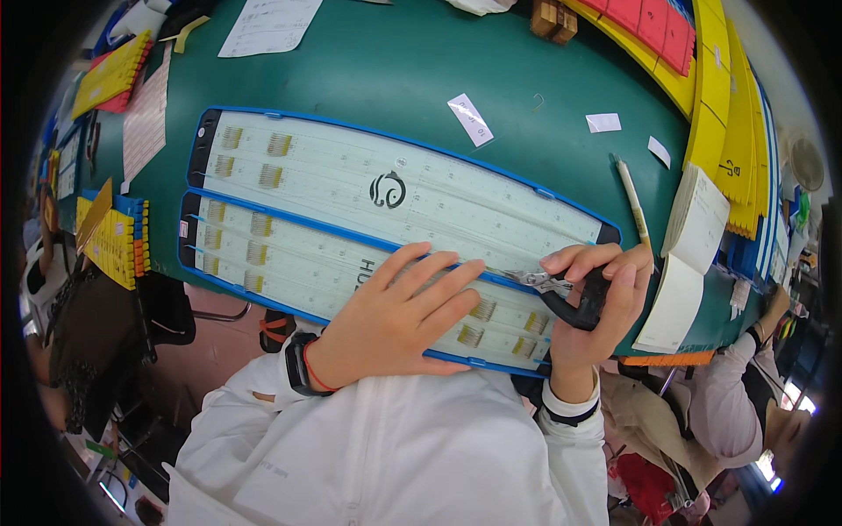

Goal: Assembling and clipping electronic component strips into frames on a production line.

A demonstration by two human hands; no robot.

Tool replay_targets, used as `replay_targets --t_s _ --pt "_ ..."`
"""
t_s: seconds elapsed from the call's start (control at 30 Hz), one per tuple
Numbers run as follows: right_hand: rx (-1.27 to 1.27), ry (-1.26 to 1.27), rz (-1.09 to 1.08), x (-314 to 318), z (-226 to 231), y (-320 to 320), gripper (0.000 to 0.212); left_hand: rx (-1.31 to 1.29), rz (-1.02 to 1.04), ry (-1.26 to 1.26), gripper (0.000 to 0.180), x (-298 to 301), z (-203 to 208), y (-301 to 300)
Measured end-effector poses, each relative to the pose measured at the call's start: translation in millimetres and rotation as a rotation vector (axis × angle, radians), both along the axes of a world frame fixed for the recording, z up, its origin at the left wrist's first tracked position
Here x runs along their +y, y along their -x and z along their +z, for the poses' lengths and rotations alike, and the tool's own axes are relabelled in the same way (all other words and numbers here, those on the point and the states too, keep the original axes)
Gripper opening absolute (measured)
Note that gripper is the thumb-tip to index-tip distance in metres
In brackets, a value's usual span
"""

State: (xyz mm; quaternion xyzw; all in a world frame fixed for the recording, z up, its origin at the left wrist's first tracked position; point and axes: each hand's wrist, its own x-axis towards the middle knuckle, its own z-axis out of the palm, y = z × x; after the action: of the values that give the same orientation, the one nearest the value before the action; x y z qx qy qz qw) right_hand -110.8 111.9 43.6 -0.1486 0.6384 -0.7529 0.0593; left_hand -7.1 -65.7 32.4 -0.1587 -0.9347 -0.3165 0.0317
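Observation:
A long, flat case (324,167) with blue edges lies open in front of me, its two pale halves side by side. Small yellowish comb-like rows (279,144) stand near both ends, and thin lines run along the panels. My left hand (399,320) rests palm down across the near half, fingers spread. In my right hand (614,289), over the case's right end, is a pair of pliers (589,302) with black handles. Their metal jaws point left, towards my left fingertips and the blue middle edge. Whether the jaws grip anything is too small to tell.
Paper slips (470,120) and a small thin hook (538,102) lie beyond the case on the green table (368,70). To the right are a pen (631,200) and an open notebook (697,219). Yellow boards (709,79) line the far right. Other people sit at both sides.

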Motion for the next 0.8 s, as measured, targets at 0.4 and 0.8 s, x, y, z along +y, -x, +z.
replay_targets --t_s 0.4,0.8 --pt "0.088 -0.003 -0.024 4.7 -3.9 -4.6 0.018 -0.014 0.002 -0.045 0.056 -0.1 0.6 -0.7" --pt "0.116 -0.001 -0.005 4.8 -4.6 -5.3 0.016 -0.008 -0.01 0.001 0.055 -0.7 0.9 0.3"
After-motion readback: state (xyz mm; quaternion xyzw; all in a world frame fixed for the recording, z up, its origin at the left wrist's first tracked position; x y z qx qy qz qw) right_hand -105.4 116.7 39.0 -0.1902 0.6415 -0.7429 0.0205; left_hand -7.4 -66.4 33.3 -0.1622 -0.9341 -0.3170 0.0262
